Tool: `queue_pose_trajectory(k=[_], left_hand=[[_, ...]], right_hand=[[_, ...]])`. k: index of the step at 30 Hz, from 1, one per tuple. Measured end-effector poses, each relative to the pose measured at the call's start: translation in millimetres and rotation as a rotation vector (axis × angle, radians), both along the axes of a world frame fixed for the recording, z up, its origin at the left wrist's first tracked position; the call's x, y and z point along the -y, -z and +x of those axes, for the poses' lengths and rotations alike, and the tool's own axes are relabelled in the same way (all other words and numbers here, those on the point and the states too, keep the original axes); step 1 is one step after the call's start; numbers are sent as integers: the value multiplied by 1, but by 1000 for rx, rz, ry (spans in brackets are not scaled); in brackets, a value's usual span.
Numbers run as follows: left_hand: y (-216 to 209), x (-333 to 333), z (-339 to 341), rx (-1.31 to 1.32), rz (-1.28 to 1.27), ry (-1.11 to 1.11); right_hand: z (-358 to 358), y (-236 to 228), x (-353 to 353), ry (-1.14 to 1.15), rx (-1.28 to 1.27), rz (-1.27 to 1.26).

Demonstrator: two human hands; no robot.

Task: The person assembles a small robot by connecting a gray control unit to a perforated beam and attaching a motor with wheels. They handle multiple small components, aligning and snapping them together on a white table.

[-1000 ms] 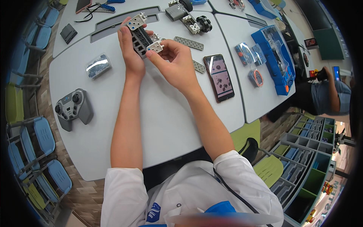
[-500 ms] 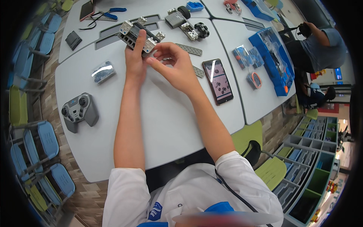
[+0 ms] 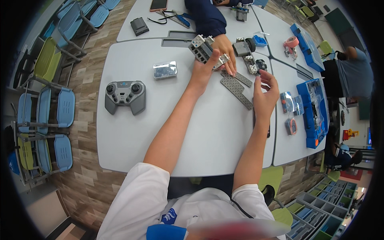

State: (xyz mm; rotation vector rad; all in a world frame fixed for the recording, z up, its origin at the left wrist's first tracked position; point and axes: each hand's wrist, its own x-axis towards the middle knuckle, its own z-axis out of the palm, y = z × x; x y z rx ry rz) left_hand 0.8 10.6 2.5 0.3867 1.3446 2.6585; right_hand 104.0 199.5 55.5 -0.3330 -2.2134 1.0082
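Note:
My left hand (image 3: 201, 74) is closed around a grey and white block of plastic construction parts (image 3: 203, 51), thumb along its side. My right hand (image 3: 267, 94) is raised over the right of the table, fingers curved with a gap to the thumb. Its fingertips are beside the black wheel of a grey wheeled assembly (image 3: 250, 62); whether they touch it I cannot tell. Another person's hand (image 3: 224, 46), in a dark blue sleeve (image 3: 206, 18), reaches in from the far side. Its fingers are at two grey perforated plates (image 3: 236, 91).
A grey game controller (image 3: 125, 96) and a clear box of small parts (image 3: 165, 70) lie left. At the far left are a grey block (image 3: 139, 26), a phone (image 3: 159, 5) and blue-handled pliers (image 3: 183, 20). Blue cases (image 3: 310, 114) stand right. My right forearm mostly covers another phone (image 3: 268, 131).
My right hand has left the held block and moved right, toward the wheeled assembly. The other person's arm has come in from the far side. My view has shifted left.

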Motion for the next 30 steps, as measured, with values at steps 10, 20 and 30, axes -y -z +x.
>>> queue_pose_trajectory(k=[10,20,30], left_hand=[[-6,2,2,88,162,-85],[-2,2,2,47,94,-79],[1,2,0,58,73,-63]], right_hand=[[-1,5,22,-146,4,46],[-2,12,22,-196,102,89],[-1,12,23,-190,127,91]])
